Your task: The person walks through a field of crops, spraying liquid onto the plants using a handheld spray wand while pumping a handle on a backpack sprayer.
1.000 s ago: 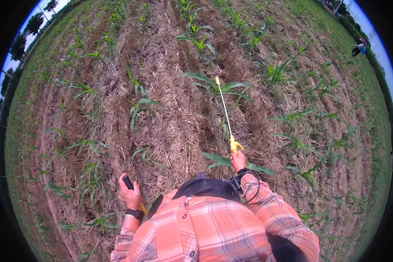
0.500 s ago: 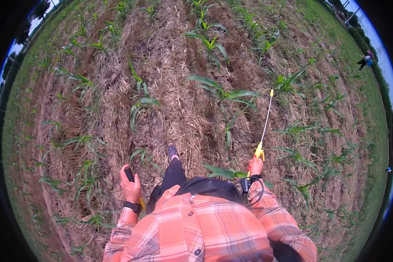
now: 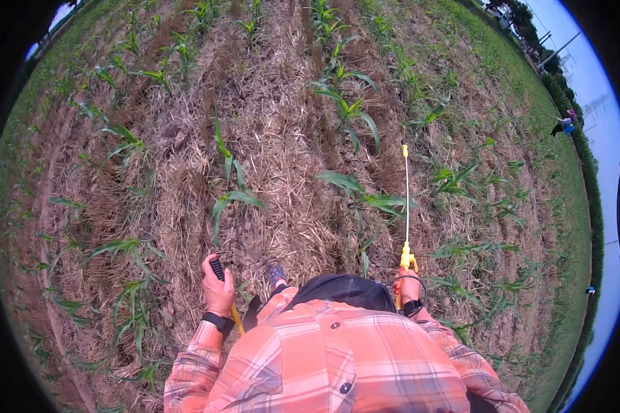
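My left hand (image 3: pixel 219 292) is closed around a ribbed black grip (image 3: pixel 216 268) on a yellow lever (image 3: pixel 238 320), low and left of my body. My right hand (image 3: pixel 408 283) grips the yellow handle (image 3: pixel 407 257) of a spray wand (image 3: pixel 407 206). A thin pale tube runs from that handle up to a yellow nozzle tip (image 3: pixel 405 150), pointing forward over the ground to the right of a young corn plant (image 3: pixel 362 189). A dark hose (image 3: pixel 424 292) curves beside my right wrist. No spray can be made out at the nozzle.
Rows of young corn (image 3: pixel 348 110) grow through dry straw (image 3: pixel 275 172) on both sides. My shoe (image 3: pixel 275 274) is on the ground between rows. A black mesh bag (image 3: pixel 341 292) hangs at my waist. A distant person (image 3: pixel 566 122) is at the field's right edge.
The wand has swung left and now points almost straight ahead. My left hand and its grip have shifted slightly right. The plants sit differently in view as my head moved.
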Tool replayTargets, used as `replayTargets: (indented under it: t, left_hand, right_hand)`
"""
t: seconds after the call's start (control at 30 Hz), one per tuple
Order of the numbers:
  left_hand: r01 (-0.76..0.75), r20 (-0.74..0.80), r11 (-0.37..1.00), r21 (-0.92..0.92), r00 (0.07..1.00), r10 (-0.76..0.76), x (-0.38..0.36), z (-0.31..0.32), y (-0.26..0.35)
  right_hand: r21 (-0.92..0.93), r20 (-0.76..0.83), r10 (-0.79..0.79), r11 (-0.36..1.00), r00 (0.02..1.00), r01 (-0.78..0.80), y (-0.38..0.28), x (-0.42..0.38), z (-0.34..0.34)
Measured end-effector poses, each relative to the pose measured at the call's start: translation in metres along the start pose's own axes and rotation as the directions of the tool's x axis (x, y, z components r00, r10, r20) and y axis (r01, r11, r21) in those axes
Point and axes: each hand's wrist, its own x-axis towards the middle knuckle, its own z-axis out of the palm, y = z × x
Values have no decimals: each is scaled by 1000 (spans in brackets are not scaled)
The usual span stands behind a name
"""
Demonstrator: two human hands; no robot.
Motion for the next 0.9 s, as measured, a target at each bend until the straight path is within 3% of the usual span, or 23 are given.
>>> replayTargets:
  t: [0.13, 0.2, 0.33, 0.4, 0.5, 0.53, 0.6, 0.63, 0.73, 0.77, 0.9]
  left_hand:
    - [86, 78, 995, 59, 993, -91, 23, 6, -18]
    - [129, 70, 992, -2, 989, -129, 32, 11, -19]
    - [53, -15, 999, 3, 998, -53, 50, 17, -16]
    - [123, 2, 992, 23, 992, -123, 58, 21, -14]
    - [202, -69, 978, 50, 978, -198, 75, 23, 2]
    - [193, -76, 979, 60, 979, -189, 81, 27, 4]
    - [76, -121, 982, 173, 991, -55, 96, 30, 11]
    - [152, -92, 975, 164, 986, -138, 104, 30, 19]
    - [118, -43, 966, 229, 993, -111, 130, 40, 50]
    - [-28, -59, 962, 273, 997, 46, 136, 50, 42]
    - [-18, -16, 963, 268, 1000, 23, 159, 86, 43]
  right_hand:
    - [-12, 33, -72, 997, 997, 73, -26, 33, 40]
    - [-75, 46, -26, 997, 999, 29, -41, 45, 68]
    - [-60, 194, -72, 995, 978, 85, -49, 72, 113]
    - [-159, 262, -101, 976, 960, 146, -55, 83, 134]
    - [-233, 397, -258, 900, 880, 369, -37, 124, 166]
    - [-324, 443, -224, 862, 868, 388, -54, 121, 175]
    - [-279, 538, -231, 859, 811, 430, -61, 133, 195]
    - [-358, 564, -259, 779, 784, 514, -67, 139, 202]
    - [-288, 686, -209, 802, 697, 524, -94, 142, 215]
    - [-316, 695, -200, 778, 690, 543, -89, 152, 220]
    - [-263, 702, -176, 836, 690, 481, -92, 178, 220]
